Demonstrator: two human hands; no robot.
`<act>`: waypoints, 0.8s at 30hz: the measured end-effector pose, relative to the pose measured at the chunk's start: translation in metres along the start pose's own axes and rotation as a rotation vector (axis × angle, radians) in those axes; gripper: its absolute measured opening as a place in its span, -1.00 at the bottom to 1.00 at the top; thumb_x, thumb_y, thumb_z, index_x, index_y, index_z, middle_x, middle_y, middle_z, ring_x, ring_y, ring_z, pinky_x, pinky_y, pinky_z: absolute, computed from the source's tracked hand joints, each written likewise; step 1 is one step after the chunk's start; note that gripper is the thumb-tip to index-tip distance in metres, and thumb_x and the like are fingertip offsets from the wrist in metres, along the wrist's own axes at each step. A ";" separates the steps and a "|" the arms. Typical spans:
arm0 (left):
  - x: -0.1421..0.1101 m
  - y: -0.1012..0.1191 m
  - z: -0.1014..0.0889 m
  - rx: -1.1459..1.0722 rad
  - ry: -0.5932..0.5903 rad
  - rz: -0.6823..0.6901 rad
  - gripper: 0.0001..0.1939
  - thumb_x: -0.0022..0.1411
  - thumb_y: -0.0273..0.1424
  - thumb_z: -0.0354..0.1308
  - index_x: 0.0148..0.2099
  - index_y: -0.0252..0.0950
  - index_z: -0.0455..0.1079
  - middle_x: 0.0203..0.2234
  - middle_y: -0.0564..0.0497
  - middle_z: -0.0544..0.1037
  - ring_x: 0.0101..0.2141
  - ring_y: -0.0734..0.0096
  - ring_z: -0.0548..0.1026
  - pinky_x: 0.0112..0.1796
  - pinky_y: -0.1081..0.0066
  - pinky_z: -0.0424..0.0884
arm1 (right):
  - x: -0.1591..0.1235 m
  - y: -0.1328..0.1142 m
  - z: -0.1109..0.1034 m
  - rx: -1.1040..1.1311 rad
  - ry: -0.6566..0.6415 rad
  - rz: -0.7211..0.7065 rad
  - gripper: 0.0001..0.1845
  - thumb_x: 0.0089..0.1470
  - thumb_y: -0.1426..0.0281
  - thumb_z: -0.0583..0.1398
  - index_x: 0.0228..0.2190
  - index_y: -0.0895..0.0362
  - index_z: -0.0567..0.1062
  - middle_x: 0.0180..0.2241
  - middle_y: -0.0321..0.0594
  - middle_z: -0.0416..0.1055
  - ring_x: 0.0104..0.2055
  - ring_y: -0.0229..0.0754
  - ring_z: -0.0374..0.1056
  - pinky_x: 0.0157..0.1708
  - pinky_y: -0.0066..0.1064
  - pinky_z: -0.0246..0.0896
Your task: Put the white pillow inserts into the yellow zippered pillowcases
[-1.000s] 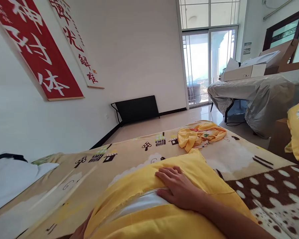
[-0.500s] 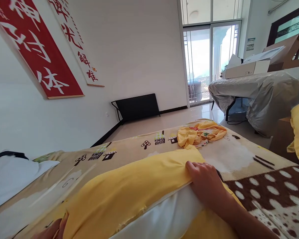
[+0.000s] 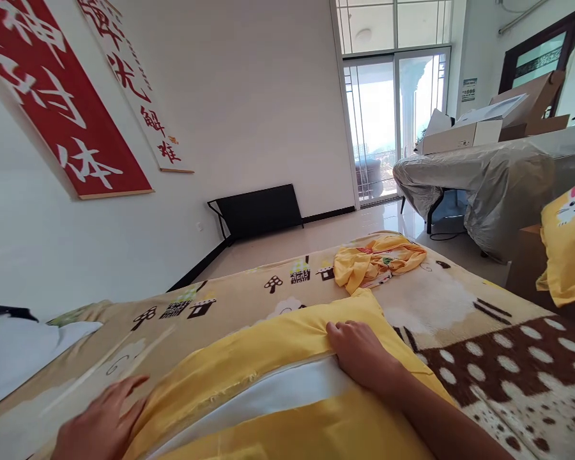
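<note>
A yellow pillowcase [image 3: 268, 332] lies in front of me on the bed, with a white pillow [image 3: 273, 386] showing through its long opening. My right hand [image 3: 359, 345] has its fingers curled over the edge of that opening near the right corner, thumb side toward the pillow. At the left end of the pillowcase is my left hand [image 3: 103, 415], its fingers stretched out and apart from the thumb, which touches the yellow cloth. The lower part of the pillowcase runs out of view.
A patterned blanket [image 3: 249, 287] covers the bed. Crumpled yellow cloth [image 3: 381, 259] lies at its far edge, white cloth [image 3: 23, 351] at the left. On the right are a yellow rabbit-print pillow [image 3: 568, 246] and a plastic-covered table [image 3: 503, 172] with an open carton [image 3: 464, 135].
My left hand has risen into fuller view and loosened from the pillowcase's left end. My right hand has moved left along the opening, and the lower yellow flap covers more of the white pillow.
</note>
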State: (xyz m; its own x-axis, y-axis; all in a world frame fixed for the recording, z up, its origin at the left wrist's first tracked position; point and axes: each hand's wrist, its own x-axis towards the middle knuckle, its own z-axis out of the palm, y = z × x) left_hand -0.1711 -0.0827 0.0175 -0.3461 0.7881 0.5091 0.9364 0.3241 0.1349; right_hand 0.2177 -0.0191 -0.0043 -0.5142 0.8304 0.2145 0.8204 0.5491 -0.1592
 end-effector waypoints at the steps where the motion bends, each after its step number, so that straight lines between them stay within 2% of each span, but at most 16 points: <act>1: 0.005 0.015 -0.015 -0.046 0.015 0.054 -0.65 0.13 -0.16 -0.14 -0.17 -0.14 0.38 -0.15 0.07 0.56 -0.17 0.32 0.50 -0.27 0.47 0.35 | 0.000 0.001 0.000 0.007 0.007 -0.008 -0.74 -0.03 0.65 0.01 -0.31 0.20 0.39 -0.34 -0.10 0.46 -0.30 -0.11 0.40 -0.42 -0.41 0.05; 3: 0.005 0.063 -0.045 -0.154 -0.003 0.170 -0.68 0.10 -0.11 -0.04 -0.16 -0.07 0.37 -0.18 0.16 0.56 -0.26 0.33 0.51 -0.43 0.50 0.34 | -0.001 0.003 0.000 0.019 0.008 -0.002 -0.73 -0.05 0.65 0.02 -0.31 0.19 0.39 -0.34 -0.11 0.46 -0.30 -0.12 0.41 -0.42 -0.41 0.04; 4: 0.000 0.093 -0.059 -0.240 0.030 0.327 -0.70 0.11 -0.13 -0.03 -0.16 -0.07 0.37 -0.21 0.15 0.56 -0.30 0.33 0.50 -0.45 0.49 0.35 | -0.001 0.003 0.000 0.024 0.003 0.012 -0.73 -0.06 0.65 0.02 -0.31 0.19 0.39 -0.33 -0.11 0.47 -0.30 -0.13 0.41 -0.42 -0.41 0.03; 5: -0.008 0.126 -0.071 -0.309 0.033 0.557 -0.75 0.15 -0.19 -0.04 -0.19 -0.09 0.38 -0.25 0.11 0.56 -0.30 0.32 0.49 -0.37 0.46 0.38 | -0.001 0.003 -0.001 0.031 0.000 0.030 -0.73 -0.06 0.64 0.03 -0.31 0.19 0.39 -0.33 -0.12 0.47 -0.29 -0.13 0.41 -0.41 -0.41 0.03; 6: -0.019 0.160 -0.079 -0.337 -0.015 0.838 -0.78 0.18 -0.27 -0.06 -0.23 -0.09 0.40 -0.33 0.08 0.57 -0.33 0.31 0.48 -0.32 0.42 0.38 | -0.001 0.003 -0.001 0.041 -0.001 0.046 -0.74 -0.05 0.62 0.03 -0.30 0.19 0.39 -0.33 -0.12 0.48 -0.29 -0.14 0.41 -0.41 -0.41 0.03; 7: -0.030 0.193 -0.083 -0.272 -0.153 1.069 -0.78 0.18 -0.37 -0.06 -0.25 -0.10 0.41 -0.34 0.04 0.57 -0.34 0.30 0.48 -0.24 0.37 0.38 | -0.001 0.004 -0.002 0.054 -0.002 0.057 -0.76 -0.02 0.60 0.04 -0.29 0.18 0.40 -0.32 -0.12 0.48 -0.29 -0.13 0.41 -0.41 -0.41 0.04; 8: -0.043 0.223 -0.083 -0.181 -0.278 1.274 -0.78 0.14 -0.45 -0.04 -0.31 -0.14 0.42 -0.39 0.00 0.56 -0.41 0.30 0.47 -0.29 0.34 0.38 | -0.001 0.006 -0.002 0.067 -0.009 0.064 -0.79 0.01 0.56 0.05 -0.29 0.18 0.40 -0.32 -0.12 0.48 -0.29 -0.13 0.41 -0.41 -0.41 0.04; 9: -0.054 0.249 -0.078 -0.077 -0.343 1.387 -0.83 0.08 -0.47 0.02 -0.34 -0.19 0.44 -0.44 -0.05 0.55 -0.44 0.27 0.47 -0.33 0.31 0.39 | -0.001 0.008 -0.003 0.077 -0.020 0.066 -0.81 0.03 0.53 0.05 -0.29 0.18 0.41 -0.32 -0.13 0.49 -0.30 -0.13 0.41 -0.41 -0.41 0.05; 10: -0.064 0.269 -0.069 0.046 -0.364 1.433 -0.85 0.05 -0.48 0.05 -0.39 -0.26 0.46 -0.51 -0.11 0.54 -0.48 0.21 0.47 -0.43 0.28 0.37 | -0.001 0.010 -0.003 0.084 -0.034 0.064 -0.82 0.06 0.51 0.05 -0.29 0.18 0.42 -0.32 -0.13 0.49 -0.29 -0.13 0.41 -0.41 -0.41 0.06; 11: -0.072 0.283 -0.056 0.150 -0.423 1.450 -0.86 0.03 -0.48 0.07 -0.45 -0.29 0.47 -0.56 -0.13 0.52 -0.55 0.21 0.45 -0.51 0.28 0.34 | -0.001 0.013 -0.004 0.085 -0.050 0.069 -0.81 0.07 0.50 0.05 -0.29 0.18 0.43 -0.31 -0.12 0.50 -0.28 -0.12 0.41 -0.40 -0.40 0.07; 13: -0.082 0.293 -0.024 0.191 -0.470 1.471 -0.84 0.04 -0.44 0.08 -0.48 -0.32 0.48 -0.59 -0.15 0.52 -0.53 0.14 0.47 -0.52 0.24 0.34 | -0.002 0.019 -0.006 0.059 -0.079 0.131 -0.77 0.07 0.53 0.03 -0.27 0.19 0.45 -0.28 -0.09 0.50 -0.24 -0.08 0.42 -0.39 -0.39 0.09; 15: -0.084 0.286 0.005 0.055 -0.487 1.428 -0.79 0.09 -0.39 0.05 -0.46 -0.31 0.49 -0.55 -0.16 0.55 -0.47 0.13 0.50 -0.45 0.22 0.38 | -0.004 0.022 -0.009 0.017 -0.089 0.231 -0.72 0.03 0.58 0.03 -0.25 0.21 0.46 -0.26 -0.03 0.50 -0.20 -0.02 0.43 -0.37 -0.37 0.12; 17: -0.083 0.272 0.026 -0.149 -0.542 1.282 -0.76 0.15 -0.39 -0.02 -0.44 -0.28 0.46 -0.51 -0.11 0.56 -0.48 0.23 0.50 -0.42 0.28 0.40 | -0.005 0.021 -0.013 -0.017 -0.080 0.320 -0.69 0.00 0.62 0.01 -0.26 0.22 0.47 -0.24 0.01 0.49 -0.19 0.01 0.43 -0.37 -0.35 0.15; 19: -0.081 0.260 0.035 -0.358 -0.589 1.085 -0.76 0.20 -0.40 -0.07 -0.38 -0.25 0.41 -0.45 -0.05 0.57 -0.46 0.33 0.49 -0.38 0.36 0.42 | -0.007 0.018 -0.018 -0.033 -0.030 0.363 -0.68 0.01 0.65 -0.01 -0.27 0.20 0.46 -0.25 0.01 0.48 -0.18 0.00 0.43 -0.35 -0.35 0.17; 21: -0.081 0.256 0.037 -0.526 -0.533 0.948 -0.79 0.24 -0.39 -0.10 -0.22 -0.23 0.37 -0.31 -0.08 0.56 -0.31 0.30 0.50 -0.24 0.36 0.43 | -0.009 0.013 -0.022 -0.048 0.036 0.405 -0.67 0.05 0.66 -0.04 -0.26 0.19 0.44 -0.25 0.01 0.47 -0.19 -0.02 0.43 -0.35 -0.35 0.18; 24: -0.083 0.260 0.032 -0.583 -0.414 0.971 -0.65 0.27 -0.40 -0.13 0.08 -0.25 0.24 -0.02 -0.19 0.44 -0.01 0.16 0.39 0.03 0.16 0.30 | -0.009 0.006 -0.025 -0.068 0.090 0.449 -0.66 0.09 0.67 -0.07 -0.23 0.18 0.40 -0.26 0.01 0.46 -0.22 -0.04 0.44 -0.36 -0.37 0.17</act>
State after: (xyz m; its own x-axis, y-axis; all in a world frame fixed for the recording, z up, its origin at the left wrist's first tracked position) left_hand 0.0994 -0.0466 -0.0166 0.6249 0.7147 0.3143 0.6653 -0.6981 0.2647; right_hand 0.2335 -0.0258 0.0171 -0.0829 0.9716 0.2215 0.9730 0.1269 -0.1928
